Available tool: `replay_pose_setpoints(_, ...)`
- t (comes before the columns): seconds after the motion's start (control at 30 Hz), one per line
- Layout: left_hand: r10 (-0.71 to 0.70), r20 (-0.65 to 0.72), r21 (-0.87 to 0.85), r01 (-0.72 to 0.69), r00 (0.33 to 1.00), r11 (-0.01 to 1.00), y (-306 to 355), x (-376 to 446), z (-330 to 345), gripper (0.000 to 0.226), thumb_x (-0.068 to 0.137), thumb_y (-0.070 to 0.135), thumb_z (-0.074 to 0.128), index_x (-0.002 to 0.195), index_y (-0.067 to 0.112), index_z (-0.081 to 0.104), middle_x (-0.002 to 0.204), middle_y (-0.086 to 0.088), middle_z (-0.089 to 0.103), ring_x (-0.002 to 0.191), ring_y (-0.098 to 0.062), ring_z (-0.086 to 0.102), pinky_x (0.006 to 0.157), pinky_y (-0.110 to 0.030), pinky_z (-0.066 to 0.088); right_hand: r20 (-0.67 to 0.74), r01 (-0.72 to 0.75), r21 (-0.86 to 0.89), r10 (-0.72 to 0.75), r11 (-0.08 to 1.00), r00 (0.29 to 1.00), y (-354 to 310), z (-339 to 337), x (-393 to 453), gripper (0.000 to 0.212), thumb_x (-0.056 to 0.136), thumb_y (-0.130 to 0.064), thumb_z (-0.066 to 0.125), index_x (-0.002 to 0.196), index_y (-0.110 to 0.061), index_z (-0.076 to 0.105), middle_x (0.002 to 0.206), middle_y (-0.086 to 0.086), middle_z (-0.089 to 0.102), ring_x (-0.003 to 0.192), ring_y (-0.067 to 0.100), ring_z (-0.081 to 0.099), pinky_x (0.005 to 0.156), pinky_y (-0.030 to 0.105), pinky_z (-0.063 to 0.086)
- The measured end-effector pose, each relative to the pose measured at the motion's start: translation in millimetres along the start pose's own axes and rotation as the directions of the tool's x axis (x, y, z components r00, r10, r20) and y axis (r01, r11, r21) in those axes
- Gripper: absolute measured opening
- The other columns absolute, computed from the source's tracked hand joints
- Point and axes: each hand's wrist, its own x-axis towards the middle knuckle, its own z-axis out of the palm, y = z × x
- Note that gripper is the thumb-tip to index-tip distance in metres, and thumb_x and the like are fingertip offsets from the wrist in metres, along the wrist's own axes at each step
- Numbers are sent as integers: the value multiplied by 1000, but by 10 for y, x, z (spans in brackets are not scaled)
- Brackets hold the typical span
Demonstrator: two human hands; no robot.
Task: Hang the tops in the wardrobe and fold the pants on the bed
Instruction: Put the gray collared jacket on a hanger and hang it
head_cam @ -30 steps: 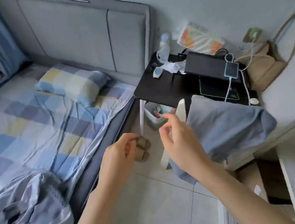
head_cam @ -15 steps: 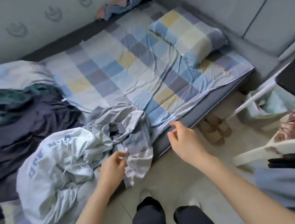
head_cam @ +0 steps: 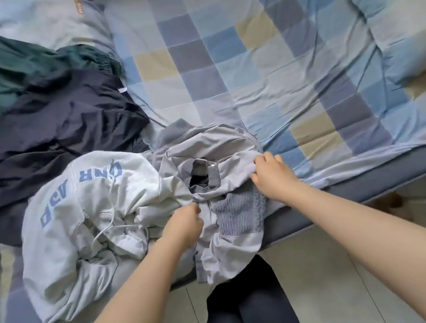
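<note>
Both hands now gripping grey top [head_cam: 212, 145] on bed [head_cam: 258, 45].

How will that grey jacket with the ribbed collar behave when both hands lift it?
The grey jacket is crumpled, so probably floppy. Its hem already drapes over the bed edge, so it may slide. It overlaps the white hoodie, which might drag along.

Soft, even daylight fills my view, with no glare and only faint shadows in the folds of the checked bedsheet [head_cam: 246, 55]. Wide-angle bending curves the frame edges. The left margin smears with motion blur, and my right hand [head_cam: 271, 172] looks slightly soft.
</note>
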Motion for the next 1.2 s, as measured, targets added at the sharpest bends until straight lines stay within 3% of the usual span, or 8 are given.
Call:
replay_pose_setpoints(0.23,-229,61,-470,230,971,852,131,1102,410,21,92,15,54,107,8,67,99,-8,63,99,-23,59,85,-32,45,198,45,-207,-3,977,980,307,736,1208,77,88,-38,63,147,-15,20,147,15,32,129,39,37,100,47,38)
replay_pose_setpoints(0.47,-327,331,-873,419,885,249,482,1197,680,21,99,30,51,95,12,62,92,-3,62,87,-23,55,66,-28,42,208,284,164,-314,945,926,402,939,801,21,92,-19,46,102,-15,64,104,13,65,100,35,60,76,39,46)
replay_pose_setpoints(0.57,-262,395,-919,383,881,-96,597,1122,665,31,97,41,54,102,11,63,98,-12,70,89,-28,66,78,-36,52,171,397,413,-497,820,850,333,746,350,24,82,-29,39,76,-15,58,78,9,60,79,33,58,64,38,39)
replay_pose_setpoints(0.67,-378,308,-941,219,873,-259,630,1039,628,27,88,24,70,104,3,63,95,-16,72,87,-31,68,74,-38,55,155,410,528,-558,744,815,389,536,82,29,77,-32,33,70,-13,53,69,3,48,69,28,52,62,37,38)
replay_pose_setpoints(0.77,-557,176,-983,114,812,-144,665,922,517,22,81,-6,63,100,3,56,81,-10,62,72,-24,60,66,-32,50,179,414,453,-536,789,825,500,340,22,26,83,-27,42,81,-12,62,75,5,54,75,27,55,66,40,43)
replay_pose_setpoints(0.9,-569,-128,-968,22,812,249,817,630,167,23,78,-9,54,90,10,57,68,5,55,63,-13,49,52,-18,41,365,432,300,-521,851,772,568,105,-30,14,87,-21,49,73,-20,46,70,0,51,74,27,50,65,40,42)
replay_pose_setpoints(1.03,-447,-211,-949,-71,869,309,1173,128,-304,36,74,-12,47,57,20,44,40,19,37,38,0,32,36,-13,26,530,441,84,-415,894,740,591,-177,-86,27,89,-12,45,112,-23,55,104,8,61,100,32,57,78,37,47)
replay_pose_setpoints(1.2,25,-270,-867,-255,962,427,1609,-686,-611,41,69,-12,46,59,24,60,40,18,41,39,3,34,41,-9,27,56,274,37,-275,961,960,552,-682,-132,16,91,-6,39,98,-7,53,107,12,51,101,35,54,75,40,41)
